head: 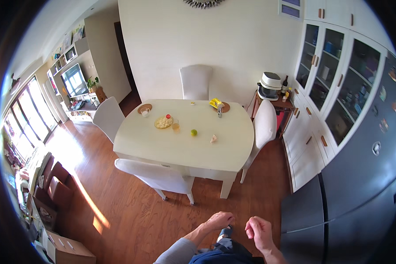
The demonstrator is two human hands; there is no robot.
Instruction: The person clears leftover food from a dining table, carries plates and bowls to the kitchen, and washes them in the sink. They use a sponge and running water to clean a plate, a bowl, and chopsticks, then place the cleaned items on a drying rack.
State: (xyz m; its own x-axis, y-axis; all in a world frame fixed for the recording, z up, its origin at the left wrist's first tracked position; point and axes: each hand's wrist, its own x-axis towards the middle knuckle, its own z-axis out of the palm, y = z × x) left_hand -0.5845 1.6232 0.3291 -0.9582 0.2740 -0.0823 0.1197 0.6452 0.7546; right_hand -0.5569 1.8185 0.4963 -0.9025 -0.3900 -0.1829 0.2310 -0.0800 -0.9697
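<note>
My left hand [220, 220] and my right hand [260, 231] hang low before my body, above the wooden floor. Both have their fingers curled in, apart from each other, and I see nothing in either. Ahead stands a pale dining table [184, 150]. On it are a yellowish plate [156, 126] of whitish pieces, a small red object [168, 116] at that plate's edge, and a glass of amber liquid [175, 126]. A green lime [193, 132] and a small pinkish-white piece [213, 138] lie to the right. Farther back is a yellow packet [215, 102] on a round brown mat [226, 107].
A pale chair [155, 175] stands at the table's near side, another [264, 125] at its right. A dark refrigerator [353, 184] and white cabinets [307, 161] line my right. A white-and-black appliance [269, 86] sits on a side table. A wooden drawer unit [67, 247] is at lower left.
</note>
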